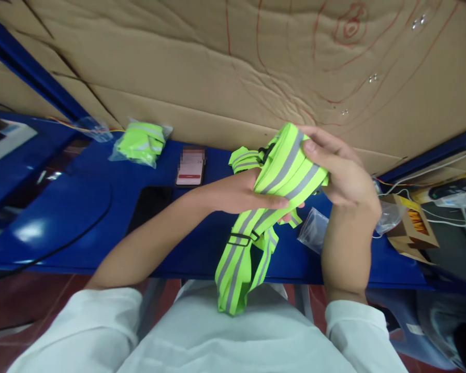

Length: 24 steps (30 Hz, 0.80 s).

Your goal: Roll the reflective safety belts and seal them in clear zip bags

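A neon green strap with grey reflective stripes (291, 171) is held up over the blue table, partly folded into a flat bundle. My left hand (256, 194) grips the bundle from its lower left side, thumb across the front. At the upper right end, my right hand (336, 166) pinches the folded strap between thumb and fingers. Loose loops with a black buckle (238, 239) hang below my left hand, past the table's front edge towards my lap. More strap and a black clip show behind the bundle.
On the blue table (89, 207) are a bagged green strap (142, 142), a lit phone (190, 167), a dark flat object (149, 204) and a clear plastic bag (314, 229). An open cardboard box (411, 228) stands at right. A cardboard wall (171, 67) rises behind.
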### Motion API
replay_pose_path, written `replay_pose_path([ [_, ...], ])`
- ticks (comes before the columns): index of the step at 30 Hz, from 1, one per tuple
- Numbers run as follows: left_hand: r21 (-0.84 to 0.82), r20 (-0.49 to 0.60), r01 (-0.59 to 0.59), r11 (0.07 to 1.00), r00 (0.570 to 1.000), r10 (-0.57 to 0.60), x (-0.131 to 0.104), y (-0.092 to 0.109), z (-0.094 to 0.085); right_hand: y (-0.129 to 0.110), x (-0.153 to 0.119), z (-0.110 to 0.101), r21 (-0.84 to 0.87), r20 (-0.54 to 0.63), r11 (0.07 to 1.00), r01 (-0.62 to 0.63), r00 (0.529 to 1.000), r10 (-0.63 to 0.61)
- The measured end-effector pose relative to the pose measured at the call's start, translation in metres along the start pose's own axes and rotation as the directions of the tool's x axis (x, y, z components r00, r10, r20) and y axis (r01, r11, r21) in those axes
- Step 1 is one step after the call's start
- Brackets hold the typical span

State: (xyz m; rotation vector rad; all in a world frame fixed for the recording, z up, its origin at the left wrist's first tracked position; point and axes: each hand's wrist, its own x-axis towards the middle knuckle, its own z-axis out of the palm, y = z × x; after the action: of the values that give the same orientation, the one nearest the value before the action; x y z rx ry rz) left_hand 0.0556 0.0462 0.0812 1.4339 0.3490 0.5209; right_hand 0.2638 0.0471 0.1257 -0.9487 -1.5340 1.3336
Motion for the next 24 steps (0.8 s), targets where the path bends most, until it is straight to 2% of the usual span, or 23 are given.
replay_pose_path([
  [2,0.102,0.012,-0.047,0.994,0.999,0.046,-0.001,0.001,-0.004,0.009,0.008,0.003,0.083,0.044,0.995,-0.049,0.998,0.045],
  [3,0.159,0.009,-0.069,0.985,0.998,0.068,-0.002,0.001,-0.007,0.014,0.012,0.005,0.069,0.052,0.996,-0.052,0.997,0.049],
  [5,0.256,-0.005,-0.108,0.961,0.994,0.113,-0.003,0.001,-0.011,0.022,0.017,0.008,-0.056,0.016,0.998,0.004,1.0,-0.004],
  [8,0.313,-0.035,-0.141,0.939,0.987,0.16,-0.003,0.002,-0.015,0.024,0.017,0.011,-0.323,-0.034,0.932,0.164,0.982,-0.184],
  [10,0.34,-0.033,-0.143,0.93,0.986,0.163,-0.003,0.001,-0.017,0.019,0.012,0.012,-0.459,0.049,0.858,0.23,0.971,-0.234],
  [13,0.368,-0.048,-0.164,0.915,0.98,0.195,-0.001,-0.001,-0.02,0.009,0.002,0.013,-0.615,0.258,0.718,0.326,0.944,-0.207],
  [15,0.332,-0.077,-0.178,0.926,0.974,0.214,0.001,-0.005,-0.021,0.007,-0.002,0.015,-0.7,0.303,0.619,0.357,0.933,-0.195],
  [17,0.234,-0.114,-0.143,0.962,0.978,0.173,0.003,-0.01,-0.021,0.008,-0.002,0.016,-0.753,0.254,0.568,0.332,0.943,-0.214],
  [20,0.072,-0.172,-0.055,0.996,0.983,0.067,0.004,-0.014,-0.018,0.011,0.002,0.017,-0.765,0.203,0.568,0.305,0.95,-0.237],
  [22,0.002,-0.153,-0.023,1.0,0.988,0.024,0.005,-0.016,-0.016,0.011,0.004,0.017,-0.751,0.192,0.58,0.315,0.945,-0.265],
  [24,-0.069,-0.115,-0.006,0.998,0.993,-0.002,0.007,-0.017,-0.012,0.009,0.004,0.016,-0.723,0.094,0.634,0.275,0.948,-0.304],
])
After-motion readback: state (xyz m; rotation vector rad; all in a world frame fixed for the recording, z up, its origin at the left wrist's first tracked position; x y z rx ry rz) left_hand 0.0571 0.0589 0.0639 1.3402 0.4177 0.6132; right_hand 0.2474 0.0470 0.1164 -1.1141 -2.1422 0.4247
